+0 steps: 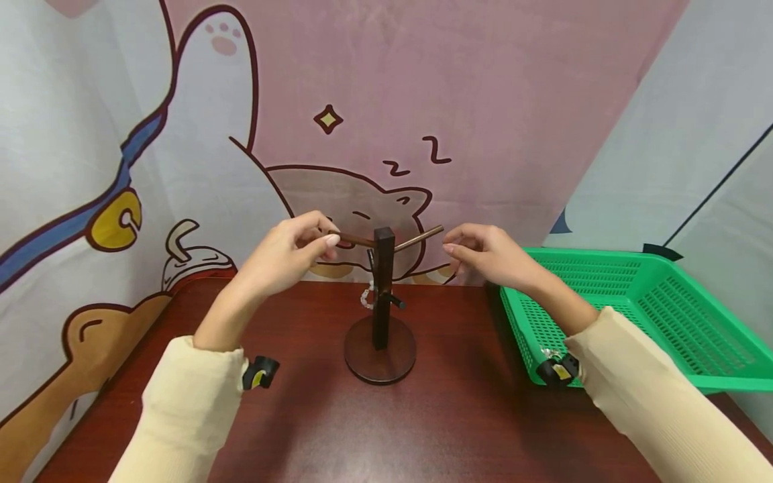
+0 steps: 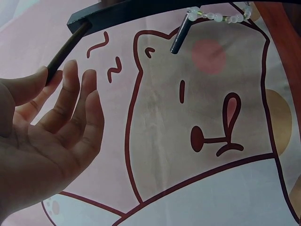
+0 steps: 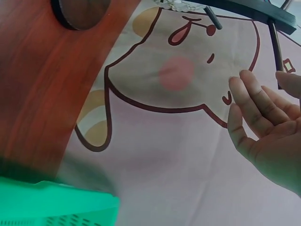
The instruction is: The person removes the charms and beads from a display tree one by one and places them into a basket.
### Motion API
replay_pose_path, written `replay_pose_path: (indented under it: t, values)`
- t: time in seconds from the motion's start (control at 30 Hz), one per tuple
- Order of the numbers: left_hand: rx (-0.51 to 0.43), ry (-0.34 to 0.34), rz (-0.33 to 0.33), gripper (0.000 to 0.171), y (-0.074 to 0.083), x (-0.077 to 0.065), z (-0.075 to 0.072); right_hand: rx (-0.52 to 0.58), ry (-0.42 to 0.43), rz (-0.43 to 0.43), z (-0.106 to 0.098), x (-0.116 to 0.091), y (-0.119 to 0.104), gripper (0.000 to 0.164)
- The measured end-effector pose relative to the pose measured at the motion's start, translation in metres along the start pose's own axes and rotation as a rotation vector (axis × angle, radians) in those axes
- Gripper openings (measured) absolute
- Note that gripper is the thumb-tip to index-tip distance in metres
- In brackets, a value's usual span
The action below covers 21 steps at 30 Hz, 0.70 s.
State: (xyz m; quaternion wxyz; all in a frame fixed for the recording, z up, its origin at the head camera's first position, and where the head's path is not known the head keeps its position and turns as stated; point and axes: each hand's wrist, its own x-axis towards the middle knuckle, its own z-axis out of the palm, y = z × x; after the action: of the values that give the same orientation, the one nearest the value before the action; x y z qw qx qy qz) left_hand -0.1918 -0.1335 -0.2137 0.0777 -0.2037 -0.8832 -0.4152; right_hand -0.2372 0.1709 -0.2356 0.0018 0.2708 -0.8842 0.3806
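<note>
A dark wooden stand [image 1: 382,322] with an upright post, a round base [image 1: 398,362] and several pegs stands on the table. My left hand [image 1: 284,258] pinches the end of its upper left peg [image 1: 355,239] between thumb and index finger; the other fingers are loosely bent in the left wrist view. Close to the tip of the upper right peg [image 1: 419,238] is my right hand [image 1: 498,258], fingers relaxed and nothing held. A bracelet of pale beads [image 2: 217,17] hangs on a lower peg [image 2: 181,37], partly behind the post in the head view.
To the right sits a green plastic basket [image 1: 658,376] with perforated walls, with a small clear beaded item [image 1: 549,353] at its near left corner. Behind the reddish-brown table [image 1: 290,429] hangs a cloth [image 1: 519,87] printed with cartoon animals.
</note>
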Motion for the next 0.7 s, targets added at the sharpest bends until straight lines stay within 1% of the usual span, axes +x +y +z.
replay_pose_path:
  t: [0.33, 0.7]
  values:
    - [-0.011, 0.005, 0.004, 0.012, -0.001, 0.000, 0.002, -0.035, 0.043, -0.015, 0.003, 0.012, -0.005, 0.029]
    - [-0.010, 0.015, -0.003, 0.012, -0.001, -0.001, 0.002, -0.029, 0.046, -0.042, 0.010, 0.018, -0.004, 0.022]
